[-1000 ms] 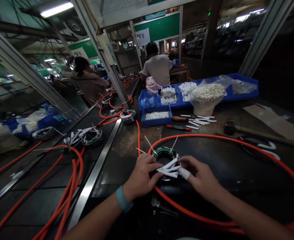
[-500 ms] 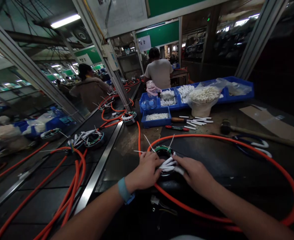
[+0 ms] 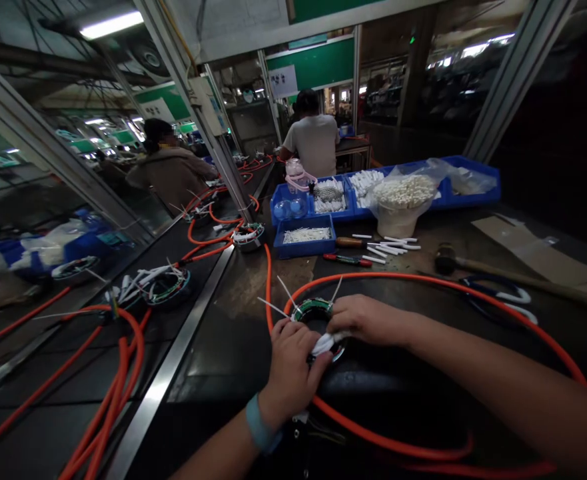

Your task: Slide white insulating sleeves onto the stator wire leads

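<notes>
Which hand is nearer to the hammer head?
Right. The right hand is left of the hammer head and closer to the camera; the left hand is farther left, at the left of the ring.

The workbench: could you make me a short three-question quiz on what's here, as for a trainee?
1. True or false: the left hand and right hand are both at the ring-shaped part.
2. Which colour is the large looping cable: a) green, b) orange, c) yellow?
3. Order from left to right in the picture: mallet, small blue tray, wooden-handled tool.

Key: 1 true; 2 b; 3 small blue tray, wooden-handled tool, mallet.
</notes>
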`<state>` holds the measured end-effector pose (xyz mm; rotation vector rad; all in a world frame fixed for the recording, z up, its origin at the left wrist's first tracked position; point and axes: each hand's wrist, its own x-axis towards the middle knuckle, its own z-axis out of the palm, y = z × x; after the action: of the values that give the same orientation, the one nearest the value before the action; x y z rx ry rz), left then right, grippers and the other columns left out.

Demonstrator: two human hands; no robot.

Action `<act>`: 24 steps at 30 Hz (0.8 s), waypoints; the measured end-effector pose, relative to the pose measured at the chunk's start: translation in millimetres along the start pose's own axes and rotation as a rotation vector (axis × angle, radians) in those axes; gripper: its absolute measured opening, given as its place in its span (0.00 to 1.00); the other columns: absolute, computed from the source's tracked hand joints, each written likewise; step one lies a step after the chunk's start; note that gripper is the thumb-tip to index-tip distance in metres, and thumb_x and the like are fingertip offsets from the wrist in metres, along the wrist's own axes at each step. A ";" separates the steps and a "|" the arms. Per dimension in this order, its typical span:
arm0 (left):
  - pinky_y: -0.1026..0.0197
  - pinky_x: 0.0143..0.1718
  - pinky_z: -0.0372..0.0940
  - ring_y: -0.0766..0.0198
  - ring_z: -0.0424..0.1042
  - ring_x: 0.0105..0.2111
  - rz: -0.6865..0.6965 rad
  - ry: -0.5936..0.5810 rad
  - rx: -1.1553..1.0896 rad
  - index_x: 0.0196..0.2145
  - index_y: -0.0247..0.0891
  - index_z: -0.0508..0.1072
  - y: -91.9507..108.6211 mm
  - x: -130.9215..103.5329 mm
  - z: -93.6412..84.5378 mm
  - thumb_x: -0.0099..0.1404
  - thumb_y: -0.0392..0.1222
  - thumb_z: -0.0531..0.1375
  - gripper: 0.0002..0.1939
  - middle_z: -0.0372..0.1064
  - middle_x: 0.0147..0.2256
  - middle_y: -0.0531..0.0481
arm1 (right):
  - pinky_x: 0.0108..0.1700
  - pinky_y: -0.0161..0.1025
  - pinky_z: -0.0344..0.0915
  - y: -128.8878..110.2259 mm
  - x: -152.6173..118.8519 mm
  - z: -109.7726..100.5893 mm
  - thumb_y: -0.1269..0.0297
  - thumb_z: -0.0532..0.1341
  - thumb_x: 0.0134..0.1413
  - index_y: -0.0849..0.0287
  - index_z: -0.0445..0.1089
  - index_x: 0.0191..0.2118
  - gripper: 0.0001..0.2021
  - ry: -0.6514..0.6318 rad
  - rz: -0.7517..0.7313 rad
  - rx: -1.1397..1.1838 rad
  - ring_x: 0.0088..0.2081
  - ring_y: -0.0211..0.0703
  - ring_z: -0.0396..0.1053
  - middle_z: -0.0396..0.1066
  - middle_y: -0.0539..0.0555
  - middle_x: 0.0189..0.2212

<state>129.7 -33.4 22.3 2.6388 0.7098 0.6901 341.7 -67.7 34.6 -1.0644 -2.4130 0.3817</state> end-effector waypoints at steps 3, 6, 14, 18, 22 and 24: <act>0.46 0.49 0.50 0.57 0.63 0.37 0.037 -0.013 -0.020 0.35 0.40 0.71 -2.1 0.3 0.8 0.62 0.43 0.55 0.07 0.67 0.29 0.51 | 0.38 0.29 0.61 15.8 -13.5 -6.6 0.64 0.61 0.55 0.55 0.74 0.40 0.08 -0.018 0.255 0.065 0.35 0.36 0.68 0.72 0.49 0.32; 0.46 0.50 0.49 0.58 0.63 0.36 0.088 -0.026 -0.027 0.36 0.39 0.70 -6.4 -0.3 1.6 0.62 0.43 0.55 0.08 0.66 0.29 0.51 | 0.40 0.31 0.62 56.7 -30.1 -25.9 0.62 0.59 0.56 0.54 0.73 0.41 0.09 0.119 0.781 -0.190 0.39 0.39 0.68 0.72 0.50 0.38; 0.46 0.49 0.52 0.57 0.64 0.33 0.140 0.125 0.079 0.37 0.38 0.70 -10.5 -2.3 15.4 0.63 0.54 0.49 0.19 0.66 0.28 0.48 | 0.37 0.39 0.61 130.9 -46.4 -40.2 0.70 0.55 0.52 0.63 0.72 0.36 0.09 0.202 1.134 -0.474 0.40 0.50 0.69 0.70 0.62 0.40; 0.45 0.48 0.54 0.56 0.63 0.32 0.137 0.131 0.148 0.35 0.37 0.70 -11.4 -3.0 20.8 0.57 0.65 0.52 0.26 0.66 0.27 0.48 | 0.35 0.42 0.62 106.8 -57.3 -30.7 0.66 0.52 0.56 0.63 0.68 0.42 0.12 0.244 1.186 -0.526 0.38 0.53 0.69 0.70 0.63 0.39; 0.46 0.49 0.54 0.56 0.63 0.33 0.123 0.090 0.187 0.36 0.37 0.70 -9.3 -1.8 18.4 0.53 0.61 0.60 0.24 0.67 0.29 0.48 | 0.38 0.41 0.65 45.3 -72.9 -16.2 0.64 0.55 0.54 0.58 0.66 0.43 0.11 0.537 0.916 -0.232 0.36 0.47 0.69 0.71 0.56 0.36; 0.46 0.49 0.53 0.56 0.63 0.34 0.115 0.059 0.197 0.36 0.37 0.70 -7.6 -0.7 16.3 0.53 0.60 0.60 0.24 0.67 0.29 0.48 | 0.41 0.39 0.65 6.7 -76.2 -4.5 0.64 0.56 0.54 0.56 0.67 0.40 0.08 0.613 0.666 0.014 0.39 0.45 0.68 0.70 0.54 0.37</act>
<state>134.8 -30.4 5.3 2.8687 0.6779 0.7681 392.9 -120.0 12.1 -1.6756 -1.4852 0.2303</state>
